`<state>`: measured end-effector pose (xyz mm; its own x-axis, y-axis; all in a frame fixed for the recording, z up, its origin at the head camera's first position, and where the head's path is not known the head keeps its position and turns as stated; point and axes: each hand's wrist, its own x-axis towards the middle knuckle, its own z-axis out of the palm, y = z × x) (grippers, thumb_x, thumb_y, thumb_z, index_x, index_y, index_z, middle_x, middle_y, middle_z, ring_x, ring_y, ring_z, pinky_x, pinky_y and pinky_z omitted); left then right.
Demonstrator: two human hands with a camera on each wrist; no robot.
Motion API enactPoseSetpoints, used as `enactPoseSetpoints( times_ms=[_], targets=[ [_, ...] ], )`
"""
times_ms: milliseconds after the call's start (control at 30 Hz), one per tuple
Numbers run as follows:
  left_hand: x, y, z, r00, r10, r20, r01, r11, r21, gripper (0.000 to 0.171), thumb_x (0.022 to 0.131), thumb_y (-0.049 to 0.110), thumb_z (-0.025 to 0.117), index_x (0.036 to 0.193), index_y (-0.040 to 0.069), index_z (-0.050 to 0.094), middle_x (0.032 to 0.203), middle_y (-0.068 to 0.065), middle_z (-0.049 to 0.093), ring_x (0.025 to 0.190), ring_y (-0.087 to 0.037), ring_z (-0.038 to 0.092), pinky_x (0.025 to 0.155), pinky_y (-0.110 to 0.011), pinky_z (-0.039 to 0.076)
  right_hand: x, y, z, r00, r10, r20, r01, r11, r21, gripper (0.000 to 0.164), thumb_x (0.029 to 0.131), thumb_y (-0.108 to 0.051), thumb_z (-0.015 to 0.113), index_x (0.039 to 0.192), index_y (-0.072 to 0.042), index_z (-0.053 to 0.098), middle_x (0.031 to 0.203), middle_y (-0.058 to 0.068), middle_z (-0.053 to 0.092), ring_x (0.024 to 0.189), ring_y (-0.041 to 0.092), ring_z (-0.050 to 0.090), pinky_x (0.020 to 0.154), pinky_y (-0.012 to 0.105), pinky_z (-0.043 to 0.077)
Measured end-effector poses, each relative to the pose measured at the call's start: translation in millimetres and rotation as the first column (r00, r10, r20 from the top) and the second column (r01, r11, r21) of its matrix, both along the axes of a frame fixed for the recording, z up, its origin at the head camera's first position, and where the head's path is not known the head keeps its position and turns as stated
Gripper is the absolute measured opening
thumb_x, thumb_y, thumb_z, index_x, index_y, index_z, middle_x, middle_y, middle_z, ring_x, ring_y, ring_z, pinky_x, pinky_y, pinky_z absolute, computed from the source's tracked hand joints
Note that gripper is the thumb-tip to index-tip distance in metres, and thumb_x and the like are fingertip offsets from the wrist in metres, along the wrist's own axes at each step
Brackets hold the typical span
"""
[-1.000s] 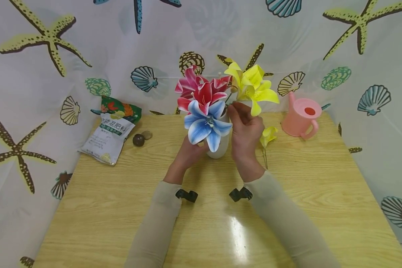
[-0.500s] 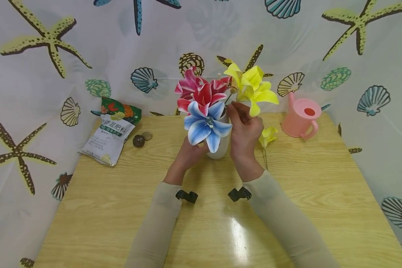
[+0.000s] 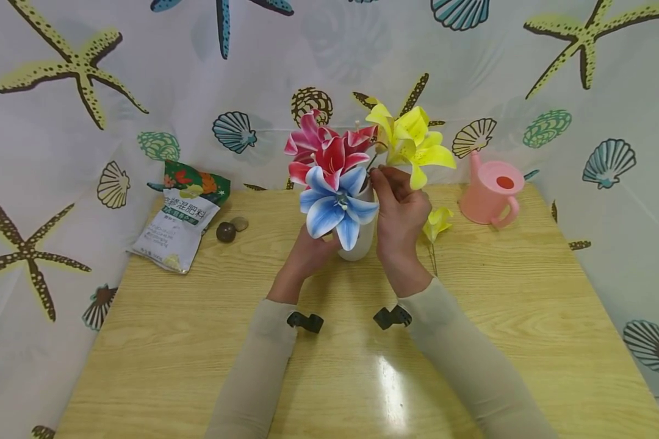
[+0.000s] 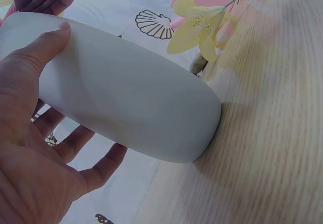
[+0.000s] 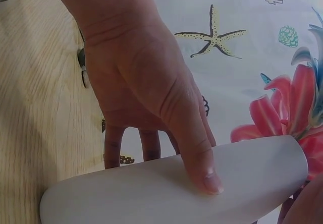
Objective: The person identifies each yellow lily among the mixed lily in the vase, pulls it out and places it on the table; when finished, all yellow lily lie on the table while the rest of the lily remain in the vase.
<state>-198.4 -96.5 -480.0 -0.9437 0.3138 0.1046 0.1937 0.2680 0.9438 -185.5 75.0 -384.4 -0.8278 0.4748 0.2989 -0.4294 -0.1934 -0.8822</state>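
Observation:
A white vase stands upright on the table. My left hand grips its left side; in the left wrist view the thumb lies across the vase. Out of its mouth rise a blue lily, red-pink lilies and yellow lilies that lean right. At the rim my right hand pinches the stem of the yellow lilies, with fingers curled; the stem is mostly hidden there. The right wrist view shows the left hand round the vase and red petals past its mouth.
A loose yellow lily lies right of the vase, close to the right hand. Behind it stands a pink watering can. At the left lie a fertilizer bag, a dark round stone and a paler one. A patterned cloth hangs behind.
Both hands keep their places on the vase and at its rim. The whole head view shifts very slightly; the flowers look the same.

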Motion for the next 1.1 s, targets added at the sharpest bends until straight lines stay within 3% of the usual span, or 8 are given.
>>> enactPoseSetpoints(
  times_ms=[667,933,1100],
  targets=[
    [0.4,-0.4,-1.1,1.0,0.005,0.004,-0.005,1.0,0.007,0.06,0.106,0.017,0.074,0.159,0.004,0.049,0.155,-0.019,0.062,0.141,-0.036,0.059,0.127,-0.061,0.047,-0.4,2.8,6.3,0.995,0.026,-0.1,-0.034,0.996,-0.082,0.007,0.103,-0.001,0.077,0.108,-0.004,0.081,0.097,-0.001,0.085,0.092,0.017,0.085,0.094,0.035,0.069],
    [1.4,-0.7,1.1,1.0,0.009,0.013,-0.009,1.0,-0.004,0.064,0.105,0.017,0.075,0.161,0.005,0.046,0.158,-0.019,0.06,0.144,-0.038,0.057,0.129,-0.061,0.045,-0.5,4.3,8.2,0.992,0.023,-0.121,-0.028,0.999,-0.044,0.009,0.104,-0.004,0.078,0.11,0.002,0.079,0.098,0.002,0.085,0.094,0.022,0.084,0.096,0.038,0.069],
    [0.4,-0.3,-0.4,1.0,0.011,0.026,-0.011,1.0,-0.013,0.064,0.105,0.018,0.076,0.161,0.005,0.047,0.159,-0.019,0.06,0.145,-0.038,0.057,0.13,-0.061,0.044,0.2,5.9,8.4,0.991,0.012,-0.13,-0.015,1.0,-0.025,0.006,0.104,-0.007,0.079,0.108,-0.002,0.08,0.097,0.001,0.085,0.094,0.024,0.084,0.096,0.038,0.069]
  ],
)
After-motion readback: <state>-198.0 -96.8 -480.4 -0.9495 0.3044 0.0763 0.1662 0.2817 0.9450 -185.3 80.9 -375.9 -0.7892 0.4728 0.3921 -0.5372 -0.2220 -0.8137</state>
